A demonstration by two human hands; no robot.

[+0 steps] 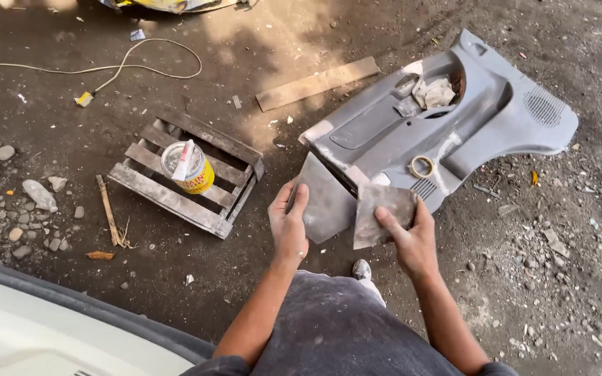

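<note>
Left hand [288,226] pinches one grey sheet [327,202], right hand [409,240] pinches another [379,209], both above the door panel [447,118]; probably sandpaper; loose edge grips could drop them in dirt

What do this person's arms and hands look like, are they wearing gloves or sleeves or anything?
No gloves and no sleeves: the left hand and right hand are bare, and both forearms are uncovered up to the frame's bottom edge. No watch, ring or wristband shows. The hands look dusty. Below them are dusty dark grey trousers.
</note>
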